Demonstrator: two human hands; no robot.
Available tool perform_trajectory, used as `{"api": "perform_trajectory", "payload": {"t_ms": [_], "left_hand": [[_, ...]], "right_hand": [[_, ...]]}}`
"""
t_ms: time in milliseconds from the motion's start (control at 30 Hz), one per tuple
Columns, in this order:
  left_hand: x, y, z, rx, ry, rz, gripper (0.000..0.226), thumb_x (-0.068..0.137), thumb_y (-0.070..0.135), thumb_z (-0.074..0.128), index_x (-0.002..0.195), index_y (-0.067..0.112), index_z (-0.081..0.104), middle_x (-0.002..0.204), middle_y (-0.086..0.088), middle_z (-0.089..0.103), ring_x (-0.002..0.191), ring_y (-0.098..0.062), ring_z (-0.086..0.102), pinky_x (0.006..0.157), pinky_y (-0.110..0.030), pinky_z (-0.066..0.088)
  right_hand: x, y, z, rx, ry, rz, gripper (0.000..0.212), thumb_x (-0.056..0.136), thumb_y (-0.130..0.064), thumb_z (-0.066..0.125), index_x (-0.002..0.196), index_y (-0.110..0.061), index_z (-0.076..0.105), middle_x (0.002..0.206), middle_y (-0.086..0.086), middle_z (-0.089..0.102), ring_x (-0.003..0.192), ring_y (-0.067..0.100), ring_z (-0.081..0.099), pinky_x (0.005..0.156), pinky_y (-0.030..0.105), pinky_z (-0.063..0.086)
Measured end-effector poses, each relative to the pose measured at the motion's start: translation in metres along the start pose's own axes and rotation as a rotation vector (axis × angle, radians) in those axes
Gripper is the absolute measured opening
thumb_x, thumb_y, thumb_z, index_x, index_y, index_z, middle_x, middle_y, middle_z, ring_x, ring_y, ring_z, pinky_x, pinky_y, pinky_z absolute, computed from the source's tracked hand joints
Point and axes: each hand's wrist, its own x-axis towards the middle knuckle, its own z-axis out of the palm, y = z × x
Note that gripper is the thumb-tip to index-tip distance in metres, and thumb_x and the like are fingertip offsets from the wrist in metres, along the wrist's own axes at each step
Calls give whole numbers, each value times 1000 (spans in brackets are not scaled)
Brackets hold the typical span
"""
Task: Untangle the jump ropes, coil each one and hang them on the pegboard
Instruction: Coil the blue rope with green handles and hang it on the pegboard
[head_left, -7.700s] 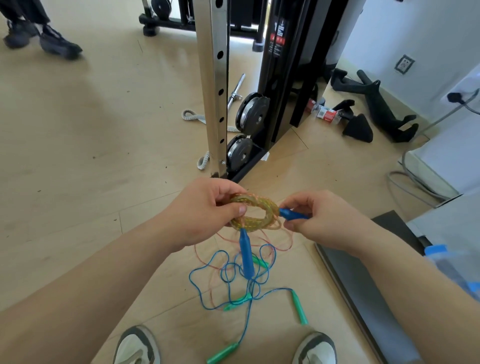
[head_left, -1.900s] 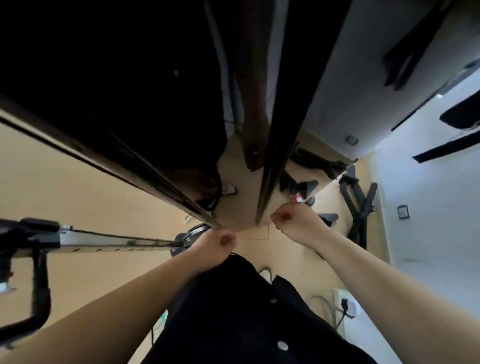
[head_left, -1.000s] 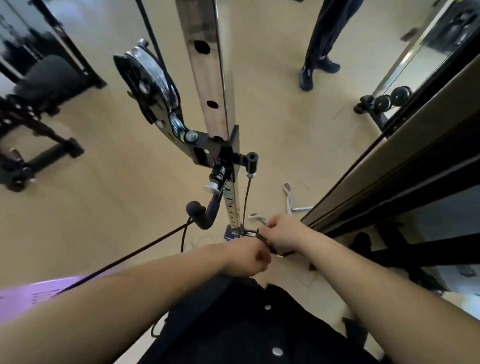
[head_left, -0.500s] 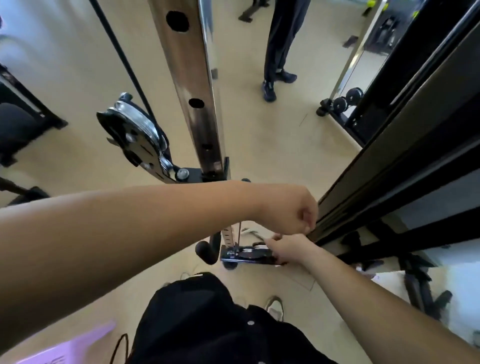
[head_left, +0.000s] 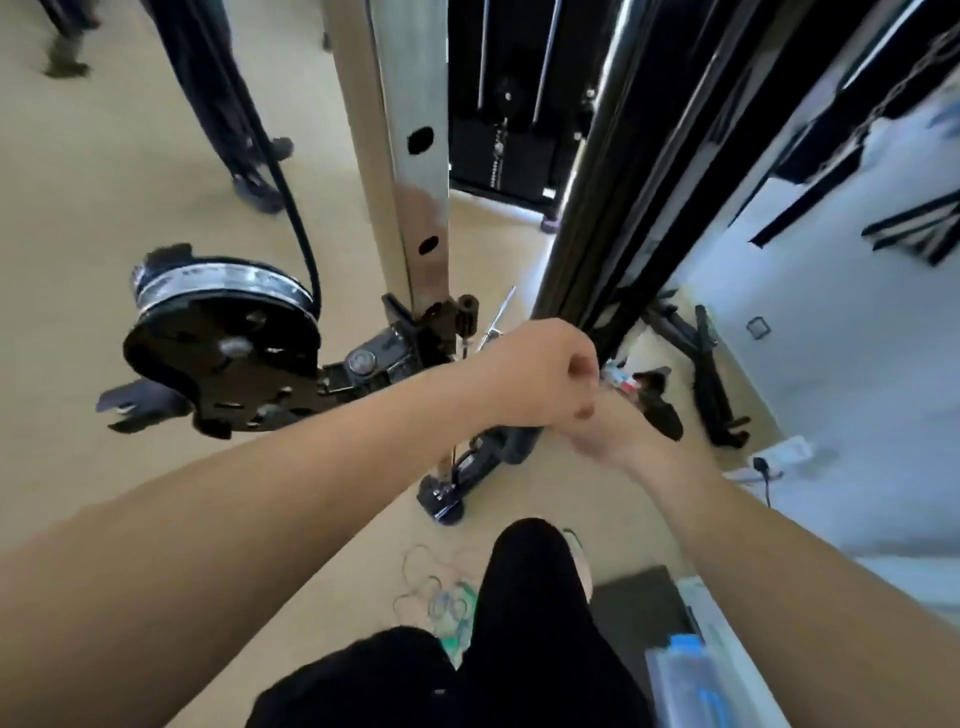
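Closest to me are my own black trousers (head_left: 530, 623). A clear plastic container (head_left: 691, 680) with one blue patch on it sits at their right, on my side of the steel upright (head_left: 410, 197). The jump ropes (head_left: 441, 603) lie in one loose tangle on the floor (head_left: 130, 467), between my legs and the foot of the upright. I see blue, green and pale strands but cannot count the ropes.

Both my bare arms reach forward and cross just to the right of the upright. My left hand (head_left: 540, 374) lies on top, its fingers curled into a fist with nothing showing in them. My right hand (head_left: 597, 441) is under it, blurred and partly covered, so I cannot tell how its fingers lie.

One black pulley wheel (head_left: 223, 343) juts out left of the upright, which shows two holes. The floor is pale tan. Beyond the upright, to its left, stand another person's dark legs (head_left: 218, 88). A white wall (head_left: 857, 389) runs along its right.
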Motion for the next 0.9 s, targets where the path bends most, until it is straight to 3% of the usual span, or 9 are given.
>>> {"api": "perform_trajectory", "payload": {"t_ms": [67, 100, 233, 333, 433, 533, 667, 800, 900], "left_hand": [[-17, 11, 4, -8, 39, 78, 14, 93, 21, 61, 95, 20, 75, 93, 8, 70, 91, -14, 64, 86, -37, 56], [-26, 15, 8, 35, 80, 137, 15, 94, 20, 58, 94, 18, 73, 92, 7, 69, 90, -16, 63, 84, -39, 56], [-63, 20, 39, 87, 143, 433, 13, 94, 17, 58, 90, 15, 71, 84, 8, 60, 81, -15, 55, 77, -38, 52], [-80, 9, 69, 106, -40, 301, 18, 96, 21, 58, 103, 19, 75, 90, 5, 68, 88, -20, 62, 81, -39, 54], [-89, -9, 106, 171, -179, 144, 24, 97, 21, 54, 111, 22, 74, 102, -2, 74, 100, -27, 66, 84, -40, 56], [-97, -29, 155, 165, -307, -7, 24, 93, 14, 52, 105, 17, 73, 100, -4, 74, 95, -29, 68, 83, -43, 58], [-114, -65, 211, 98, -327, -164, 20, 92, 14, 57, 104, 15, 73, 106, -2, 71, 100, -24, 65, 91, -41, 56], [-139, -104, 251, 81, -370, -271, 22, 94, 18, 55, 109, 17, 71, 115, -2, 68, 107, -25, 64, 96, -39, 54], [-153, -148, 285, 117, -434, -264, 19, 92, 17, 53, 97, 16, 71, 107, -6, 71, 102, -30, 65, 91, -42, 56]], "right_hand": [[-9, 28, 16, 32, 24, 7, 26, 68, -57, 38, 71, -41, 57, 75, -8, 62, 76, 19, 62, 68, 40, 53], [-17, 39, 26, 50, 33, 56, 22, 72, -56, 41, 70, -41, 56, 76, -8, 64, 77, 20, 63, 69, 40, 53], [-55, 38, 46, 103, -40, 132, 18, 90, -28, 55, 86, -14, 66, 84, 8, 72, 74, 28, 67, 70, 40, 57], [-64, 55, 71, 142, -131, 162, 26, 94, -27, 51, 98, -6, 66, 95, 18, 71, 81, 30, 64, 70, 38, 51], [-73, 73, 91, 170, -194, 179, 18, 100, -24, 51, 91, -13, 62, 85, 10, 63, 77, 24, 56, 65, 32, 43], [-77, 89, 113, 123, -156, 183, 22, 97, -24, 49, 84, -16, 65, 75, 8, 62, 67, 21, 55, 61, 34, 43], [-83, 119, 154, 101, -211, 142, 19, 85, -36, 43, 72, -22, 43, 71, 5, 46, 63, 19, 39, 63, 36, 34], [-97, 124, 185, 142, -236, 130, 34, 87, -41, 50, 75, -13, 64, 81, 17, 73, 66, 24, 58, 62, 33, 44], [-93, 117, 224, 166, -258, 164, 29, 96, -30, 54, 88, -6, 68, 87, 16, 75, 62, 21, 63, 59, 29, 49]]}}
